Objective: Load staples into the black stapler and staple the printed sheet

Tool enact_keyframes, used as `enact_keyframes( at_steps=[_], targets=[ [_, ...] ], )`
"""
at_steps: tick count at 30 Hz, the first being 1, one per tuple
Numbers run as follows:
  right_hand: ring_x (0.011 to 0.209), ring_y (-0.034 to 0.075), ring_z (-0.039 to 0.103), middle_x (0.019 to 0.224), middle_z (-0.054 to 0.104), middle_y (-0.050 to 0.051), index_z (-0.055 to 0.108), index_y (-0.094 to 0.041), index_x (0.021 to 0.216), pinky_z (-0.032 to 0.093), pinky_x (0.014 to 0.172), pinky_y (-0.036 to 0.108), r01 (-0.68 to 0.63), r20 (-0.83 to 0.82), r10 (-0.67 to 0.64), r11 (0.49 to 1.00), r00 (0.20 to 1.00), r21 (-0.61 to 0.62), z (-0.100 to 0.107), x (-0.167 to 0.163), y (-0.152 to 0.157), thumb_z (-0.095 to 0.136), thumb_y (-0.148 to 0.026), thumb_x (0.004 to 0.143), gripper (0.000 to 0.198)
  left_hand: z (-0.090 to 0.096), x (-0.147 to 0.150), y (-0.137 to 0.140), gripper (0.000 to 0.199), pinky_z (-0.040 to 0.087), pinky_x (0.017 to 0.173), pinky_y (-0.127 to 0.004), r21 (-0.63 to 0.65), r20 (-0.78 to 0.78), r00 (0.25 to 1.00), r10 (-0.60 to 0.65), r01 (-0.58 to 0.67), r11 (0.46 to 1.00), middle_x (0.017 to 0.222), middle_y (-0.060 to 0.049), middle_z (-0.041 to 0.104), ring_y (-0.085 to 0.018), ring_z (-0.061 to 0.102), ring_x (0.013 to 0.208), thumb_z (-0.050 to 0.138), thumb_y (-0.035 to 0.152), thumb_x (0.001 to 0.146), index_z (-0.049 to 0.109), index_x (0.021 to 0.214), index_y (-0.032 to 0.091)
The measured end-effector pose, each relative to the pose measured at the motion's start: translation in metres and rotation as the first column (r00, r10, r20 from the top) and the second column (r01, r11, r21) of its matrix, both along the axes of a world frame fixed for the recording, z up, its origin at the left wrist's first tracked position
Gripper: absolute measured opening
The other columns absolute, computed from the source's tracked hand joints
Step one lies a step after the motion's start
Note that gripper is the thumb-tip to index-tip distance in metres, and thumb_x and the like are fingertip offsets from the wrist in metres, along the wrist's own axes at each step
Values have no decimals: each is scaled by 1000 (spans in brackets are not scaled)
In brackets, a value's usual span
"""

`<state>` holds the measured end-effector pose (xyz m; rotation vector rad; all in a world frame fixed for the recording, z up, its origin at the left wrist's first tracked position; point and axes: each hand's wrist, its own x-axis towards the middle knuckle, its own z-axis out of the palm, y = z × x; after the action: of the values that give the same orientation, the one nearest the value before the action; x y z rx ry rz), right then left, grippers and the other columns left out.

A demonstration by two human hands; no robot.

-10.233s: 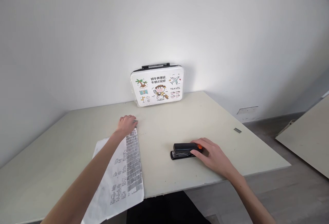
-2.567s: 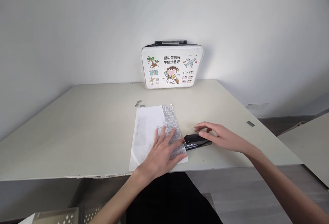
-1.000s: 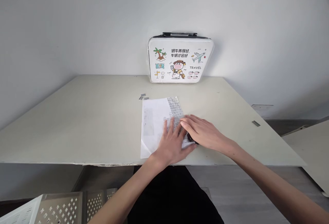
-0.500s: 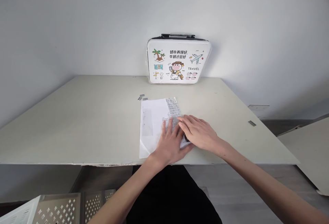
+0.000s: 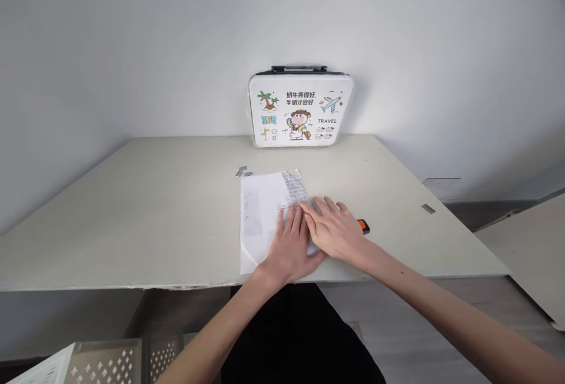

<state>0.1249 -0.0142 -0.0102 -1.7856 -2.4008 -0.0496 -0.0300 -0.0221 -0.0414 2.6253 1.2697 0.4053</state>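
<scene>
My left hand [image 5: 290, 253] lies flat on a sheet of paper [image 5: 265, 196] in a clear sleeve, near the table's front edge. Its fingers are slightly apart and point away from me. Over the sheet's right edge rests my right hand [image 5: 336, 231], fingers spread, the index fingertip by the left hand's fingers. From behind the right hand pokes the end of a black-and-orange object [image 5: 363, 226]; the rest is hidden, so I cannot tell its kind. A grey printed grid shows along the upper right of the sheet.
A white case [image 5: 302, 110] with cartoon prints stands against the wall at the back of the table [image 5: 132, 213]. Several small silver strips [image 5: 242, 171] lie beyond the sheet, and another strip [image 5: 428, 209] lies far right. Perforated baskets [image 5: 106, 363] sit below at left.
My right hand has spread its fingers and shifted slightly. The orange end of the black object now shows to its right; earlier only a dark bit showed between my hands. The camera view shifted slightly.
</scene>
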Motion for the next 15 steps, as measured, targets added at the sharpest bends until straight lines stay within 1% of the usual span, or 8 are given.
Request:
enact_keyframes(
  at_steps=[3,5,7,8,10,12,15],
  targets=[
    [135,30,52,148,57,8,45,-32,155,40,108,51,-29,-120,18,996,993,-85,9,5,3,20,-39,109,52,-2,-1,1,94,7,128,-63,19,26,1000,0,-1,1000,172,-14,15,-34,2,159,41,70,97,8,166,16],
    [134,26,53,146,59,5,53,-32,146,42,108,46,-50,-261,15,991,965,-126,16,12,2,19,-41,110,51,-3,-1,2,96,7,128,-63,12,33,999,10,-10,1000,172,-13,15,-34,0,159,40,73,97,7,166,16],
    [127,24,58,137,64,5,65,-28,126,44,106,41,-75,-389,36,993,921,-86,19,21,-3,18,-41,110,52,-4,-3,2,98,7,128,-64,-8,25,1000,17,-17,1000,172,-15,14,-35,-1,159,36,76,96,10,166,13],
    [120,24,61,128,68,6,68,-27,112,46,102,39,-81,-428,55,996,902,-41,18,25,-6,17,-40,110,53,-4,-3,2,98,7,128,-63,-18,21,1000,19,-18,1000,172,-16,14,-35,-1,159,34,77,96,13,166,12],
    [100,24,65,105,71,8,65,-25,91,48,91,38,-63,-453,74,997,888,39,12,36,-15,17,-39,110,54,-3,-4,2,98,7,128,-63,-31,17,1000,21,-21,999,172,-16,13,-35,0,159,32,79,95,16,165,11],
    [84,24,63,88,67,8,59,-26,82,46,81,38,-12,-439,45,997,897,78,4,47,-22,16,-39,109,53,-2,-4,1,98,7,129,-62,-42,15,1000,25,-25,999,172,-15,12,-35,2,158,32,79,95,16,166,12],
    [73,24,59,78,63,7,54,-26,78,44,75,38,78,-418,-27,991,908,106,-8,65,-31,16,-38,109,51,4,-4,-1,100,7,129,-61,-69,5,1000,19,-19,997,172,-15,10,-35,2,158,33,80,95,12,166,13]
  ],
)
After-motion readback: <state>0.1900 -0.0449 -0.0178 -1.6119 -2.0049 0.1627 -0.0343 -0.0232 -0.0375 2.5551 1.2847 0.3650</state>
